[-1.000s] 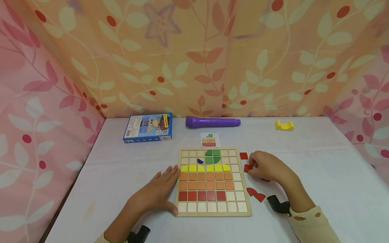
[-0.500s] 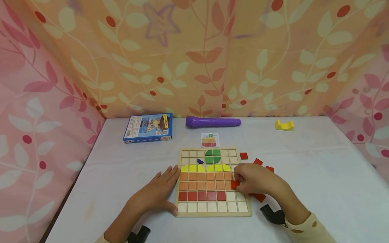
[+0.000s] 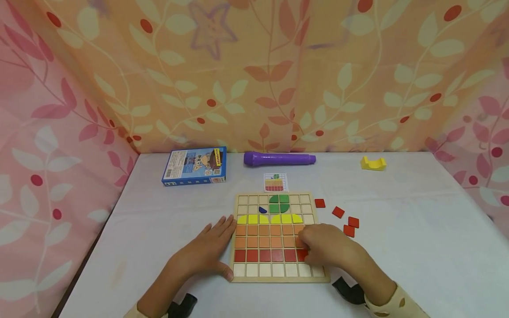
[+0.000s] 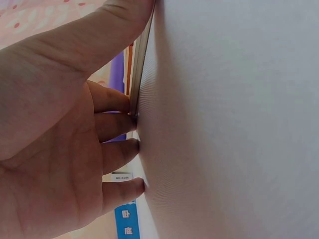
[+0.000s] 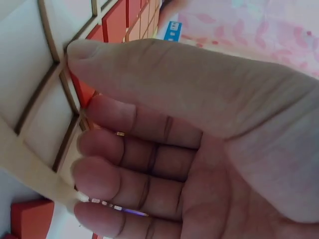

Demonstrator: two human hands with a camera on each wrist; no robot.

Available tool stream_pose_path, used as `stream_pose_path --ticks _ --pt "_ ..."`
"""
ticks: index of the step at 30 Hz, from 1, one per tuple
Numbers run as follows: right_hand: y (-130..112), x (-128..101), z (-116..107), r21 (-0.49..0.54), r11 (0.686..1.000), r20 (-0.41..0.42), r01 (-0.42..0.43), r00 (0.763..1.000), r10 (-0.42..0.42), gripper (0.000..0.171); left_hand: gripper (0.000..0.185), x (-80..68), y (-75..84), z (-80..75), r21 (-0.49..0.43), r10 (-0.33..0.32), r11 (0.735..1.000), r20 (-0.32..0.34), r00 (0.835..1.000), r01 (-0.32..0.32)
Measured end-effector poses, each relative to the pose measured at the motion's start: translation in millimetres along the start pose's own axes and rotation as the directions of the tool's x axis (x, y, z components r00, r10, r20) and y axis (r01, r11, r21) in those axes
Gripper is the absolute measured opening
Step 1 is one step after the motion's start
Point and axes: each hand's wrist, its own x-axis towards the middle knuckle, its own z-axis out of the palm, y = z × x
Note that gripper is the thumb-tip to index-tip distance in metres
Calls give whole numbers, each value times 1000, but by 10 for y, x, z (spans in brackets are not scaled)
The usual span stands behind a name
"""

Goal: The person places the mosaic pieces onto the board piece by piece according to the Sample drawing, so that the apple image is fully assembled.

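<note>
a person's right hand point(image 3: 328, 249) sets a red square tile point(image 3: 302, 255) into the red row at lower centre of the frame, thumb and fingers curled round it on the wooden grid board point(image 3: 278, 276). the left hand point(image 3: 208, 251) lies open and flat on the white desk point(image 3: 417, 229), fingertips against the board's left edge. four loose red tiles point(image 3: 338, 212) sit right of the board; a blue box point(image 3: 194, 166) and purple marker point(image 3: 279, 158) lie behind it.

We see a pale, matt wooden board point(image 3: 278, 280) holding smooth painted wooden tiles point(image 3: 264, 242), on a table point(image 3: 417, 229) under matt white cloth; the purple tube point(image 3: 279, 158) looks glossy plastic.
</note>
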Motion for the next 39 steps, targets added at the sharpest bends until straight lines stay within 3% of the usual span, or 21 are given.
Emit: stream_pose_path --ticks 7,11,14,18,22,27,31,36,39 --pt "172 -22 -114 87 996 15 -29 1000 27 26 134 7 0 2 -1 1 1000 5 1000 -1" --pt "468 -24 -255 104 986 -40 -131 990 135 9 134 12 6 -4 4 -5 1000 6 1000 5" --pt "720 -35 -349 91 976 -73 -198 976 205 10 134 13 7 -5 5 -9 1000 6 1000 9" --pt "956 -109 -386 113 965 -16 -235 971 238 9 134 8 3 1 4 -6 1000 8 1000 6" --pt "968 -174 -305 163 968 45 -190 982 185 18 134 6 -2 7 7 -6 1000 7 1000 6" --pt "743 -211 -96 186 976 54 -114 993 106 28 134 6 0 11 2 -5 1000 5 1000 5" --pt "623 -262 5 96 995 -13 -40 999 41 27 134 9 6 7 5 -6 1000 4 1000 6" --pt "657 -332 26 21 992 -109 128 986 -125 30 135 5 10 2 7 -5 1000 2 1000 5" --pt "678 -375 37 -5 995 -156 95 983 -94 26 135 1 13 -6 9 -6 1000 4 1000 6"
